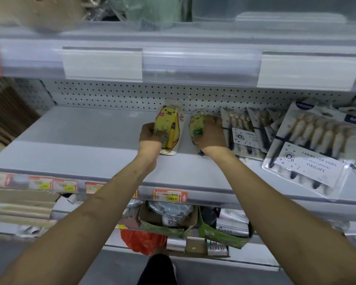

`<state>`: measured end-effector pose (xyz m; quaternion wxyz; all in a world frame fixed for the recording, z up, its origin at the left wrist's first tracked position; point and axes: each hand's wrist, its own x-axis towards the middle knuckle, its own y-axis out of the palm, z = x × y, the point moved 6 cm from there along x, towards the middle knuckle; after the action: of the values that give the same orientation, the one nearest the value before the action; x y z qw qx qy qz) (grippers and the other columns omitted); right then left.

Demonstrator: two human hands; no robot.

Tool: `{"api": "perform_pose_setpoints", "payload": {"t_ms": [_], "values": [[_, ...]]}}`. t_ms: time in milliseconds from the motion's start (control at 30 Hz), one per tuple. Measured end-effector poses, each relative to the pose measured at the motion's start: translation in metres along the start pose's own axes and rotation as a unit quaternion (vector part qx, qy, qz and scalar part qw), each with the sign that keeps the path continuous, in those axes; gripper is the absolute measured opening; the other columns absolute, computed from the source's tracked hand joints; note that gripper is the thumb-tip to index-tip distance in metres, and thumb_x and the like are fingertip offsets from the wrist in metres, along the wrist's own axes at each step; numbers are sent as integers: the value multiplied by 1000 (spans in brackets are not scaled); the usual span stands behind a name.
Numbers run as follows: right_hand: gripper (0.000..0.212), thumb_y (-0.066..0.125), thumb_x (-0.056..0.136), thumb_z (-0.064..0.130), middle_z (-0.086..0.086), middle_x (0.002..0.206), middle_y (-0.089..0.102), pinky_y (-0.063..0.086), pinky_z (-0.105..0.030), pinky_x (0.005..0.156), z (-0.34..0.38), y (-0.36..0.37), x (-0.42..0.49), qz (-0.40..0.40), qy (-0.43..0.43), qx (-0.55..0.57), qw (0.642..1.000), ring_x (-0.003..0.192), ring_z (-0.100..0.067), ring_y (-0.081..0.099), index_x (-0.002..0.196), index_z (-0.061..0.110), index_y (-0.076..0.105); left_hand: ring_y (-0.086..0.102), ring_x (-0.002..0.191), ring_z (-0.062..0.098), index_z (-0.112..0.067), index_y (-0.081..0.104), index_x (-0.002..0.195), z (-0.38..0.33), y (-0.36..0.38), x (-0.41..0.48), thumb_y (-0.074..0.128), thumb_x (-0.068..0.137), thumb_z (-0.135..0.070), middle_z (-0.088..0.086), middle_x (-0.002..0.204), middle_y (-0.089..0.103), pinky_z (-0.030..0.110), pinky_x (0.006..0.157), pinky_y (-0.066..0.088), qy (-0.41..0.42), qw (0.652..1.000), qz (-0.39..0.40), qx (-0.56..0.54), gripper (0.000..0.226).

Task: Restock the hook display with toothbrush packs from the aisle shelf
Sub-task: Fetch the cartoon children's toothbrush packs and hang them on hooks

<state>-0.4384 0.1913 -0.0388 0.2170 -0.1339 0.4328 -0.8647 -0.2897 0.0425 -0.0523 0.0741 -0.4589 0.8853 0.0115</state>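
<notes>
My left hand (pixel 150 136) grips a yellow bear-shaped children's toothbrush pack (pixel 170 128) by its lower left edge, holding it upright over the grey shelf (pixel 80 136). Just to its right, my right hand (pixel 211 133) closes over a second, greenish bear toothbrush pack (pixel 196 122), which lies on the shelf and is partly hidden under my fingers. Both packs sit close to the pegboard back wall (pixel 132 94). No hooks are visible on the pegboard.
Several YIKOJIFE multi-brush packs (pixel 310 149) lie overlapping on the shelf's right side. A shelf above (pixel 173 58) overhangs with clear price-tag holders. Below, a lower shelf holds cardboard trays (pixel 167 221), a red bag (pixel 142 241) and stacked boxes at left.
</notes>
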Motion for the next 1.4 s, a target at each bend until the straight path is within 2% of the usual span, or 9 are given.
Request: {"api": "perform_pose_setpoints", "payload": {"t_ms": [200, 300, 500, 733, 900, 1033, 1167, 1300, 1400], "values": [[68, 58, 87, -8, -17, 140, 59, 56, -44, 100, -14, -4, -16, -23, 76, 185, 980, 128, -33, 59, 151, 10, 42, 70, 108, 32, -18, 54, 120, 2, -3, -10, 60, 98, 2, 3, 109, 67, 40, 77, 62, -33, 998, 9, -46, 31], [72, 49, 83, -16, -11, 135, 65, 59, -39, 94, -17, -9, -37, -44, 103, 259, 959, 120, -30, 65, 151, 10, 47, 72, 92, 31, -19, 52, 120, 3, -10, -30, 59, 94, 6, 12, 110, 69, 45, 74, 61, -70, 993, 14, -96, 37], [43, 44, 87, -16, -6, 103, 68, 54, -34, 79, -34, -34, -117, -29, 210, 405, 889, 99, -29, 66, 117, 11, 58, 68, 102, 34, -21, 55, 120, -6, -16, -101, 67, 93, 1, 17, 114, 70, 51, 82, 53, -136, 985, 19, -105, 37], [56, 48, 86, -21, -2, 101, 65, 55, -41, 78, -85, -91, -201, -68, 260, 567, 778, 97, -28, 65, 116, 27, 54, 69, 102, 38, -23, 54, 121, -16, 39, -197, 63, 98, 0, 21, 128, 68, 59, 83, 53, -108, 986, 66, -108, 34], [56, 51, 89, -20, -15, 109, 67, 56, -47, 79, -164, -164, -282, -111, 275, 627, 720, 95, -36, 69, 123, 24, 52, 69, 114, 41, -21, 54, 126, -13, 114, -293, 60, 100, 1, 15, 125, 71, 61, 91, 56, -100, 984, 109, -104, 34], [52, 53, 93, -16, -11, 113, 69, 60, -52, 82, -230, -231, -337, -133, 276, 647, 698, 97, -34, 71, 129, 22, 49, 71, 110, 31, -22, 57, 124, -10, 187, -364, 63, 99, -1, 10, 129, 69, 46, 81, 59, -110, 978, 141, -112, 33], [40, 52, 100, -6, -14, 114, 73, 59, -40, 74, -303, -305, -377, -175, 268, 675, 665, 87, -23, 74, 127, 24, 50, 70, 116, 30, -24, 60, 122, -11, 280, -429, 67, 98, -2, 3, 125, 73, 64, 98, 56, -119, 966, 205, -101, 33], [31, 53, 103, -2, -12, 113, 75, 61, -40, 75, -384, -370, -399, -252, 272, 681, 631, 95, -29, 73, 122, 22, 57, 75, 103, 26, -16, 58, 128, -13, 382, -475, 67, 97, 0, 5, 122, 75, 52, 79, 63, -126, 949, 271, -96, 36], [23, 52, 105, 3, -8, 104, 77, 59, -32, 61, -447, -417, -414, -312, 292, 657, 621, 90, -31, 74, 123, 17, 57, 74, 97, 28, -11, 56, 131, -12, 462, -504, 63, 98, 3, 8, 120, 75, 40, 68, 62, -129, 937, 313, -82, 37]]}}
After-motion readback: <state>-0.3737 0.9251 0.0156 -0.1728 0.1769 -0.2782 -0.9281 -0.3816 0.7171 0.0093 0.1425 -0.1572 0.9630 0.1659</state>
